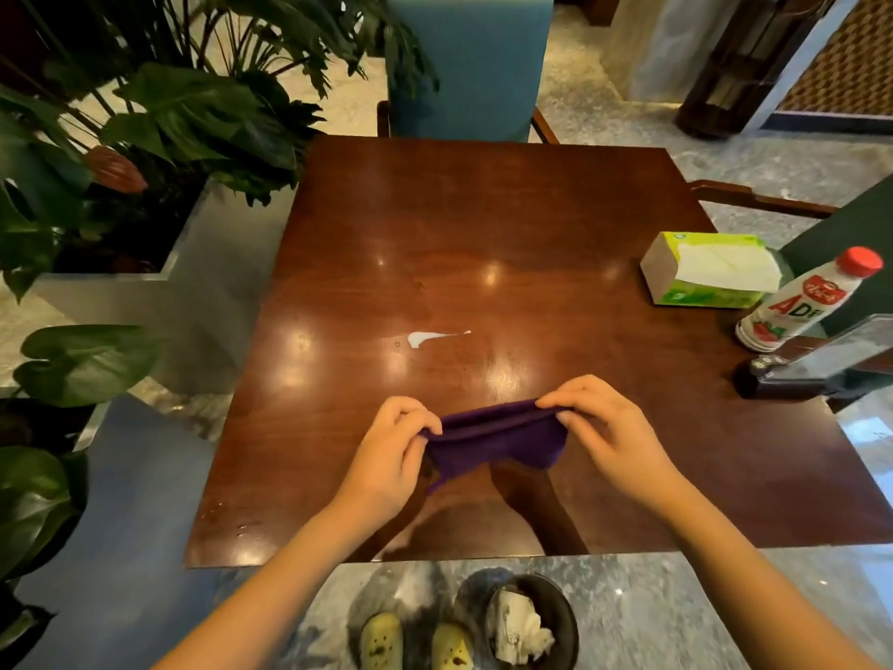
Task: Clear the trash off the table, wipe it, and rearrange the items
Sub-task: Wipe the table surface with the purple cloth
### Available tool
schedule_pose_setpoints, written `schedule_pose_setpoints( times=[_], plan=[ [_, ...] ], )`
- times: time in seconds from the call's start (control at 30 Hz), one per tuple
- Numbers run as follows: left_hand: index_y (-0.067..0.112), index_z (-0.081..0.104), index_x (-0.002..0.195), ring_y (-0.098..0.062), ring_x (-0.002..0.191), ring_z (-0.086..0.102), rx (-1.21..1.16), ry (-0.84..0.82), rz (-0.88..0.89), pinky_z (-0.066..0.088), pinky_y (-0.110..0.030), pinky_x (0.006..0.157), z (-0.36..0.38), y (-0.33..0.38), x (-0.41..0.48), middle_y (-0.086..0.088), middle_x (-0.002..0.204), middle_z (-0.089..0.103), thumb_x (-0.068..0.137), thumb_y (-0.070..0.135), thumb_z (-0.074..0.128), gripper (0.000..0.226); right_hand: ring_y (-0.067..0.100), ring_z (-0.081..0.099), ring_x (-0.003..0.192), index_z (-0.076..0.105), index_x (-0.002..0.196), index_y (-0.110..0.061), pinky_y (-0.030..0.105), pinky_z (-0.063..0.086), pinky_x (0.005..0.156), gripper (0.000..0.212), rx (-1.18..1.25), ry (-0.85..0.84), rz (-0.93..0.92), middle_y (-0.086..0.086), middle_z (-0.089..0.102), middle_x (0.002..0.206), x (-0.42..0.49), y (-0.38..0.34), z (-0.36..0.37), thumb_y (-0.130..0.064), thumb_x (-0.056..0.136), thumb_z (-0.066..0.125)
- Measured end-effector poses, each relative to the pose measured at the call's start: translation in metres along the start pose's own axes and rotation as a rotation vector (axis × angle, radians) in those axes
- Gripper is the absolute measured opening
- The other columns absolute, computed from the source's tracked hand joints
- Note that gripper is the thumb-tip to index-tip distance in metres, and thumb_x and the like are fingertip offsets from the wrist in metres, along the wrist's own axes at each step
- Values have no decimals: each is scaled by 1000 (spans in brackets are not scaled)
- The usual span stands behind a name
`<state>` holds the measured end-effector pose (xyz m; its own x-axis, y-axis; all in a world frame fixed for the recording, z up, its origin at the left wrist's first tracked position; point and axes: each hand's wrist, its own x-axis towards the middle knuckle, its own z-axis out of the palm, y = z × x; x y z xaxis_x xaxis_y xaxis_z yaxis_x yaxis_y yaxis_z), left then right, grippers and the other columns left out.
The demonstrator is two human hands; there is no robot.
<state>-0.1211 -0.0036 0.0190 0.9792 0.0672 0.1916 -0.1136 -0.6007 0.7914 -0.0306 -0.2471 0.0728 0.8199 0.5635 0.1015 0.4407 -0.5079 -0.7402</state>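
Fingers (425,424) of the left hand (386,456) and those of the right hand (604,427) are pinched narrow on the two ends of a folded purple cloth (497,435), which hangs stretched between them just above the near part of the worktop (483,210).

The worktop is mostly bare wood, so the main risk is a careless sweep across it. A broad stroke toward the right edge could knock the tissue box (705,270) or the red-capped drink bottle (802,302), which leans close to that edge and looks easy to topple onto the floor. The dark stand with a clear panel (812,369) beside it is also in reach of such a stroke.

The cloth is only bunched, not flat. If it goes down loose, it may smear the white spill (427,337) at mid-table into a streak instead of lifting it.

Small droplets near the front left corner (227,517) are faint and could easily be missed.

Below the near edge, a dark bin (560,616) on the floor holds crumpled paper, so the trash looks already cleared.
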Motion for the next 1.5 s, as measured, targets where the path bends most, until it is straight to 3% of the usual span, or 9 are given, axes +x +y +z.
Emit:
schedule_pose_setpoints(
  times=[0.1,0.23,0.37,0.47,0.6,0.73,1.03,1.2,1.5],
  plan=[
    [14,57,85,2,97,50,-59,30,-8,37,-4,84,11,13,6,13,100,51,84,-9,47,25,8,58,98,67,98,-20,15,46,81,19,161,91,48,-5,61,98,-13,-1,-6,-14,90,51],
    [38,49,79,-5,93,55,-152,-14,-95,43,-11,78,27,41,25,17,94,55,85,-5,50,44,0,57,86,60,95,-19,8,44,72,22,349,133,213,6,61,100,-23,11,-23,-2,95,46],
    [29,57,83,-12,88,58,-114,-25,-211,47,-25,79,63,43,69,6,95,60,84,0,51,31,16,53,101,59,103,-14,2,36,81,19,141,215,297,12,57,110,7,58,-31,-4,92,47],
    [15,61,113,-18,104,59,-47,-78,-329,45,-26,92,89,23,93,-6,118,62,87,5,51,29,38,51,115,52,127,-3,27,37,100,43,-194,64,358,25,50,126,26,99,-9,-22,89,51],
    [17,44,137,-20,135,38,247,-42,-248,27,-30,111,86,-23,83,-4,143,46,95,17,45,42,46,51,122,53,133,-15,57,41,98,72,-627,-277,143,21,51,138,22,140,49,-63,86,29],
    [17,30,145,-23,144,20,532,52,-344,14,-43,118,46,-85,71,-7,154,28,98,24,37,48,38,26,141,38,143,-18,49,7,115,77,-776,-344,45,14,31,152,37,141,62,-66,84,30],
    [23,6,150,-18,147,-6,804,-97,-503,-4,-46,118,10,-153,104,-1,160,0,97,49,20,61,38,13,144,20,148,-37,62,8,108,66,-788,-349,-84,6,18,157,53,151,83,-68,89,22],
    [24,9,150,-15,147,-3,824,-96,-505,-1,-47,119,15,-159,108,2,160,3,95,53,15,61,38,18,144,26,146,-38,66,13,110,68,-770,-308,-38,4,21,158,108,165,76,-67,84,29],
    [26,14,149,-14,147,4,838,-26,-456,1,-47,118,17,-165,104,1,159,11,87,57,4,70,30,-9,147,4,148,-42,58,-5,114,80,-745,-244,81,-3,-5,161,205,171,82,-73,74,0]
  ],
)
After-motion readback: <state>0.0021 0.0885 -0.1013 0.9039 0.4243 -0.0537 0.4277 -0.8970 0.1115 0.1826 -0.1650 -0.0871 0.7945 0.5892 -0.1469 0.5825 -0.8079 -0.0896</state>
